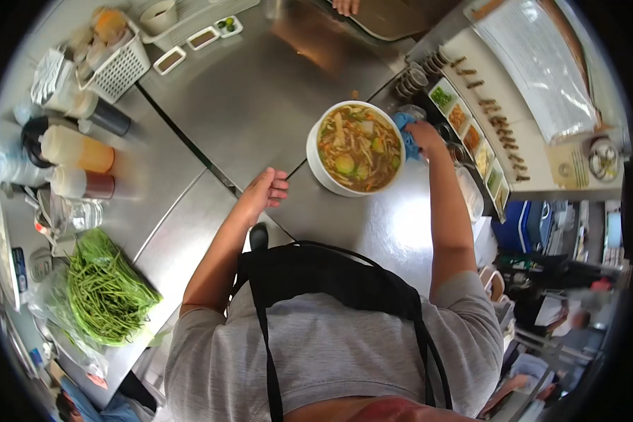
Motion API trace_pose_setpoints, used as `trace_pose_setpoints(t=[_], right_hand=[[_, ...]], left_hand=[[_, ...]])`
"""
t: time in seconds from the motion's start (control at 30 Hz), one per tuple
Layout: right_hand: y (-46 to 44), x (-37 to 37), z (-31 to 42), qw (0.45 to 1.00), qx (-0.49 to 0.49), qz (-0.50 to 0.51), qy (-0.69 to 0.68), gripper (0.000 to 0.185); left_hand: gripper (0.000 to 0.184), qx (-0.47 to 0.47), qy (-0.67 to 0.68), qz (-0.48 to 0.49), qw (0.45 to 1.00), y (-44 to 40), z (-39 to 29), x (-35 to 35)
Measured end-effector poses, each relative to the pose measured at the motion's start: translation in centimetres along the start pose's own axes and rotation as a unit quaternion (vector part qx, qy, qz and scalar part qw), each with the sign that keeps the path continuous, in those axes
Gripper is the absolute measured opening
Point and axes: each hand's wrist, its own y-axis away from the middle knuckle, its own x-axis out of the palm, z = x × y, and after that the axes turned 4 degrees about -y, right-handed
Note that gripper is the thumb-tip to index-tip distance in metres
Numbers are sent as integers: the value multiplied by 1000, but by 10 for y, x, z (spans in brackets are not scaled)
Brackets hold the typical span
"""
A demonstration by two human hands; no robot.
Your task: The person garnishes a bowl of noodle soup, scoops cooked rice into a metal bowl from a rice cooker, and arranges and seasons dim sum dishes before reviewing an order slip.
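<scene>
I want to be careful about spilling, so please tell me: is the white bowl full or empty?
Nearly full: chunky soup spreads across the white bowl, close to its rim all round.

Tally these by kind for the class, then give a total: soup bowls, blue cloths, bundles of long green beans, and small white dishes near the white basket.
Soup bowl: 1
Blue cloth: 1
Bundle of long green beans: 1
Small white dishes: 3
Total: 6

Left fingers (279, 185) slightly bent, right arm (450, 218) outstretched
</scene>
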Motion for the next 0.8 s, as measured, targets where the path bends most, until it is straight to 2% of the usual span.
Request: trace_pose_setpoints(t=[0.07,0.17,0.23,0.37,0.43,0.5,0.57,0.63,0.7,0.77,0.8], right_hand=[[-7,9,40,1000,-6,16,17,35],[-18,26,89,970,-131,29,203,37],[-26,45,113,946,-180,82,258,38],[-22,95,153,869,-282,154,375,37],[-9,126,168,813,-311,213,443,32],[9,159,167,829,-295,207,429,28],[33,188,160,762,-333,190,522,24],[27,226,119,813,-326,103,472,26],[81,220,120,854,-338,45,392,28],[114,220,104,887,-322,46,328,25],[129,216,91,884,-337,71,317,24]], left_hand=[[47,-5,37,-5,999,2,4,-11],[45,-12,97,-2,995,7,7,-22],[43,-14,128,2,992,8,6,-26],[42,-21,145,11,989,8,5,-29],[42,-25,149,16,988,7,4,-30],[42,-24,162,19,986,7,4,-30],[41,-5,175,10,985,7,5,-31],[40,33,187,-11,982,2,12,-33],[38,81,192,-89,974,-2,13,-38],[37,123,194,-157,961,-7,12,-45],[37,120,166,-156,966,-7,8,-43]])
